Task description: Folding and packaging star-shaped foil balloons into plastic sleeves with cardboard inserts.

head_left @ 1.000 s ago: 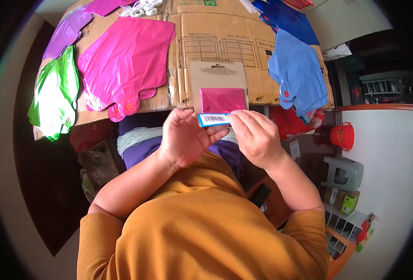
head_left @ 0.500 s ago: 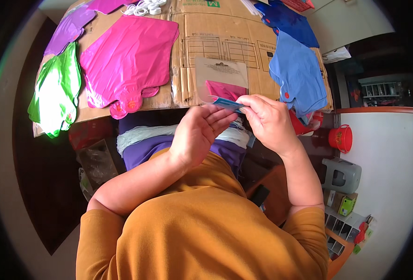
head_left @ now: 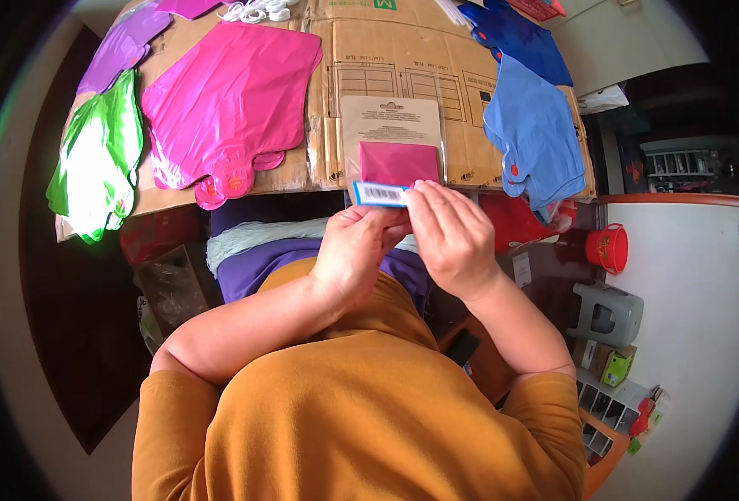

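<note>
Packet over the worktop's near edge; contact unclear. Right hand, just off worktop: grip pinches blue strip by its right end. Left hand, off worktop: grip partly hidden, can't tell. Uneven pulling could crease strip.

Head view: wide fisheye, worn on the person, upright. Faces steeply down over the yellow shirt, nearest the lens, filling lower middle. Left hand and right hand mid-frame; cardboard-topped desk beyond, cut by upper edge. Takes in white wall at right; corners black.
</note>
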Available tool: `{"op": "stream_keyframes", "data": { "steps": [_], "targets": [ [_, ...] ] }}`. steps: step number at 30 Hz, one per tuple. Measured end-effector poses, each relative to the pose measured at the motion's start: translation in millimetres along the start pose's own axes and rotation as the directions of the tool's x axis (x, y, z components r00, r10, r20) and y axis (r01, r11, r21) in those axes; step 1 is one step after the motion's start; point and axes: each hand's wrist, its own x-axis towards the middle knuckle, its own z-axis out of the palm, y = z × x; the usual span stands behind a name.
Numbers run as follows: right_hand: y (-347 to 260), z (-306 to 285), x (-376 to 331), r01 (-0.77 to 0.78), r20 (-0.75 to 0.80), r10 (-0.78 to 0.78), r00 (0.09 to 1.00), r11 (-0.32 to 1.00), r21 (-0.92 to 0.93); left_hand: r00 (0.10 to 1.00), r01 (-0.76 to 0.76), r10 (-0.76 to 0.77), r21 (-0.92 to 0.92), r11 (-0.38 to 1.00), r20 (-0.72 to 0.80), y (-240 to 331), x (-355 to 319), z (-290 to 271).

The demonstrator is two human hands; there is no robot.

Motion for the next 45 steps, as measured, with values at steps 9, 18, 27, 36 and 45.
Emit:
{"op": "stream_keyframes", "data": {
  "steps": [9, 18, 27, 36, 45],
  "targets": [
    [-3.4, 14.9, -7.5, -0.035, -0.083, 0.032, 0.996, 0.999, -0.033, 0.999, -0.041, 0.04, 0.058, 0.997, 0.005, 1.3, -4.8, -7.7],
    [1.4, 19.2, -10.1, -0.032, -0.059, 0.032, 0.998, 0.999, -0.001, 0.999, -0.033, 0.033, -0.003, 0.999, 0.008, 17.4, -5.2, -25.9],
    [-3.8, 17.3, -17.4, -0.486, -0.108, 0.531, 0.84, 0.827, 0.283, 0.986, -0.14, 0.156, 0.231, 0.963, -0.051, 13.4, -8.5, -22.8],
    [-16.0, 24.4, -33.0, -0.612, 0.748, 0.603, 0.276, -0.49, 0.621, 0.99, -0.087, 0.122, 0.353, 0.932, -0.077, 25.8, -16.9, -30.0],
    [-17.8, 29.0, -21.4, -0.721, 0.625, 0.729, 0.278, -0.272, 0.638, 0.959, -0.049, 0.145, 0.359, 0.932, -0.244, 31.7, -10.4, -24.2]
  ]
}}
